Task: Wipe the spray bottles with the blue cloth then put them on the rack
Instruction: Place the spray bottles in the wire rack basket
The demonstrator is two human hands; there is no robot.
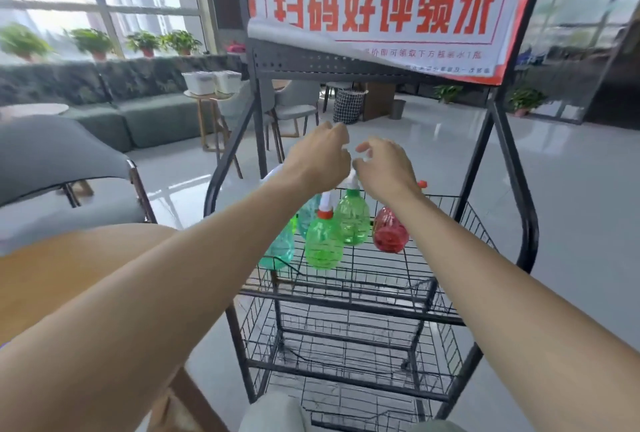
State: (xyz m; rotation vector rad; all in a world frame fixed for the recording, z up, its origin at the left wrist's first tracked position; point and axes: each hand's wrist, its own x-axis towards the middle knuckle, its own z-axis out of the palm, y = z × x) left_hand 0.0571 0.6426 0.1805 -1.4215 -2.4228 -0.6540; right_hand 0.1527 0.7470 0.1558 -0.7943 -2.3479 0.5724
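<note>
Several spray bottles stand on the top wire shelf of the black rack (349,293): two green ones (323,241) (353,220), a red one (389,234) and teal ones (280,248) at the left. Both my arms reach over that shelf. My right hand (384,168) has its fingers curled round the white spray head (354,178) of the rear green bottle. My left hand (322,154) is just left of it, with its back to me and its fingers curled. What the left fingers hold is hidden. No blue cloth is in view.
A red and white sign (381,5) hangs on the rack's top. Two lower wire shelves (346,362) sit beneath. A wooden table (69,275) and a grey chair (52,161) are at my left. Sofas, chairs and potted plants stand behind.
</note>
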